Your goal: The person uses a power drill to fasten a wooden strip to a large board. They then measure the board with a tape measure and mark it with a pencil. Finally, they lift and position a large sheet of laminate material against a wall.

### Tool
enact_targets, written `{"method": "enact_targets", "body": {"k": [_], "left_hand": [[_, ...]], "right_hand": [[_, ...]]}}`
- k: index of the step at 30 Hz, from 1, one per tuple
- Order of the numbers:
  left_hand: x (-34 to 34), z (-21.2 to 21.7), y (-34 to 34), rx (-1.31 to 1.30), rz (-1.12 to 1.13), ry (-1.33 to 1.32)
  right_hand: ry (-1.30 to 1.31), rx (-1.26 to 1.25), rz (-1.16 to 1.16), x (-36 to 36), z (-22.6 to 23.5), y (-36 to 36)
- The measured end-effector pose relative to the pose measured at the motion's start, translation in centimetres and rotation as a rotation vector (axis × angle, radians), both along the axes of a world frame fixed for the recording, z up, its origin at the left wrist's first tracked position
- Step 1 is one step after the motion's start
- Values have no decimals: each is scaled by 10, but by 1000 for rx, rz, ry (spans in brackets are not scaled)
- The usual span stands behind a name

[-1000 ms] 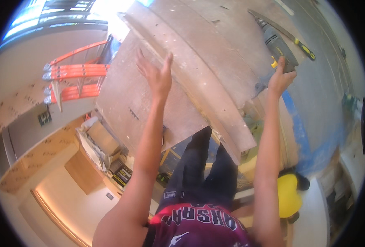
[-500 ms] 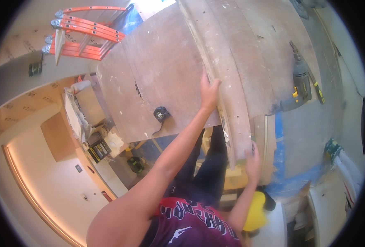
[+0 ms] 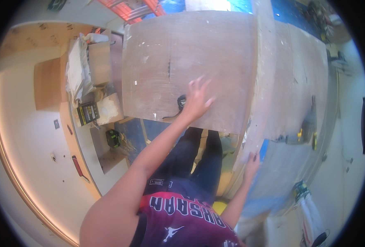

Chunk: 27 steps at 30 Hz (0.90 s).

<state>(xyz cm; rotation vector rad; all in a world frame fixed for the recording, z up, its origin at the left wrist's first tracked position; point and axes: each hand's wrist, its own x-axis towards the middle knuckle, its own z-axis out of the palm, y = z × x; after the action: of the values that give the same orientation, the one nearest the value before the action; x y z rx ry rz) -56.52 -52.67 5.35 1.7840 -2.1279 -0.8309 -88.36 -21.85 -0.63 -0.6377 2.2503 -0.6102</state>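
Note:
My left hand (image 3: 197, 101) is over the worktop's near part, its fingers spread and holding nothing. Just beside it, partly covered by the hand, lies a black tape measure (image 3: 181, 100). A long pale wooden board (image 3: 265, 78) runs from far to near across the plywood worktop (image 3: 149, 53), its near end reaching past the worktop's edge. At that near end is my right hand (image 3: 252, 164), fingers closed. A small dark spot shows at its fingertips; what it grips is too blurred to name.
A grey and yellow power drill (image 3: 302, 132) and a screwdriver (image 3: 314, 142) lie right of the board. Beyond the worktop's far left stands an orange ladder (image 3: 139, 9). Papers and a dark box (image 3: 88, 113) crowd the left counter. White cloth-like items (image 3: 312, 218) are at lower right.
My left hand has let go of the board and moved left toward the tape measure. My right hand stays at the board's near end. The whole view has turned.

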Motion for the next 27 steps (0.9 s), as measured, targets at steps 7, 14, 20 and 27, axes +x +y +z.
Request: {"method": "enact_targets", "body": {"k": [7, 14, 20, 27], "left_hand": [[127, -42, 66, -85, -76, -139], [217, -88, 71, -234, -60, 41], [239, -99, 71, -307, -113, 82], [237, -93, 70, -285, -145, 138]], "right_hand": [[18, -43, 27, 24, -3, 26], [135, 18, -60, -20, -11, 50], [421, -163, 82, 74, 99, -45], [641, -29, 268, 127, 48, -100]]}}
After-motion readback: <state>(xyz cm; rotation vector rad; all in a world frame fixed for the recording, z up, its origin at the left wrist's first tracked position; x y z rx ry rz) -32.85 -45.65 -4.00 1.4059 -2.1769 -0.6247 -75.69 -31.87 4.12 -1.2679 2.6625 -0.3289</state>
